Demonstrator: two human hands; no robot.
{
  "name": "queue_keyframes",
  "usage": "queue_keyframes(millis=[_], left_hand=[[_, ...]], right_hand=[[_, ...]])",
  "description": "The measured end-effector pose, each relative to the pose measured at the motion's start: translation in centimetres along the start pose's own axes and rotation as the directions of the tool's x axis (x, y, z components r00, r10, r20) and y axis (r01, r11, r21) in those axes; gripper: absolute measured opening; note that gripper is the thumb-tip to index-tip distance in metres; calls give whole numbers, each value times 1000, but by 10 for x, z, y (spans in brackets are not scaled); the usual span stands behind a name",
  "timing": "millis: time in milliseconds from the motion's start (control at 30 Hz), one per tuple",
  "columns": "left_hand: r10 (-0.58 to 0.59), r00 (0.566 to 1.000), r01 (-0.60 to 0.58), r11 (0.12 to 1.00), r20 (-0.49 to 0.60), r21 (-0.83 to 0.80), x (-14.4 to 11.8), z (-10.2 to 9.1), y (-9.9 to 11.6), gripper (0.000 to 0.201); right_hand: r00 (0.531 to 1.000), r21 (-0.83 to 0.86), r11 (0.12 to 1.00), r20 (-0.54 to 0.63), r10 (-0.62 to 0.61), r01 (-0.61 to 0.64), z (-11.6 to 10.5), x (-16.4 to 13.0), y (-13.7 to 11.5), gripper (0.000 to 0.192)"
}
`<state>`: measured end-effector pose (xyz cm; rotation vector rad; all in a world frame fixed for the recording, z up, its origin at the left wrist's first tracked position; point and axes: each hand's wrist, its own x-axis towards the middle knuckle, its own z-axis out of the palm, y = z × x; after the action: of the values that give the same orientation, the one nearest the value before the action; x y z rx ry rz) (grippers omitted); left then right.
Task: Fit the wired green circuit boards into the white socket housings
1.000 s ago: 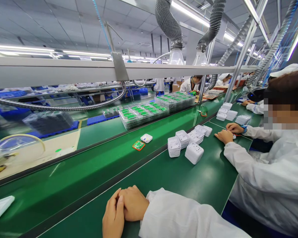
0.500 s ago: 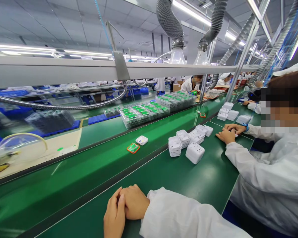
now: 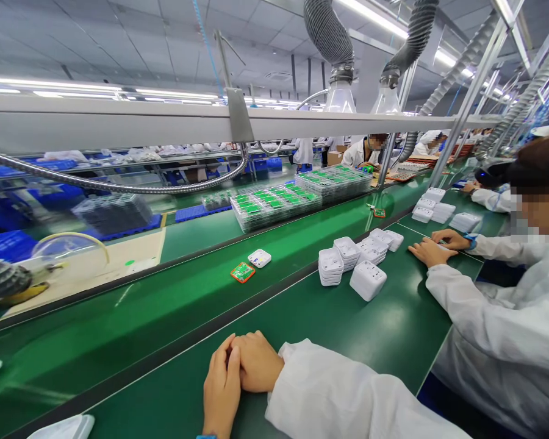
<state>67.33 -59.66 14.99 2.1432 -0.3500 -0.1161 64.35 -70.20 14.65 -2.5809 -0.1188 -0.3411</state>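
My left hand (image 3: 222, 381) and my right hand (image 3: 258, 364) rest clasped together on the green bench top (image 3: 311, 323). The left fingers lie closed against the right hand, whose own fingers are curled and partly hidden. No object shows between them. Beyond them, on the green conveyor belt (image 3: 174, 299), lie a green circuit board with an orange edge (image 3: 243, 272) and a white square cover (image 3: 259, 258). Stacks of white square casings (image 3: 330, 267) stand on the bench ahead to the right, with a larger white casing stack (image 3: 368, 280) lying tilted beside them.
A co-worker's hands (image 3: 434, 247) are on the bench at the right. Clear trays of green boards (image 3: 274, 204) are piled across the belt. White pieces (image 3: 66, 427) show at the lower left. A metal rail (image 3: 141, 131) crosses above the belt.
My view has turned slightly left, and more of a white piece shows at the lower left. The board and cover have moved left along the belt relative to the bench. My hands stay clasped.
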Motion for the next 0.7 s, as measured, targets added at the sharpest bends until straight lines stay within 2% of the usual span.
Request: queue_keyframes(millis=[200, 700], left_hand=[[20, 1000, -20, 1000, -6, -23, 2, 3, -6, 50], [64, 998, -65, 997, -18, -47, 2, 4, -13, 48]], right_hand=[[999, -15, 999, -20, -29, 29, 5, 0, 3, 16], [999, -3, 1000, -33, -15, 15, 11, 0, 5, 10]])
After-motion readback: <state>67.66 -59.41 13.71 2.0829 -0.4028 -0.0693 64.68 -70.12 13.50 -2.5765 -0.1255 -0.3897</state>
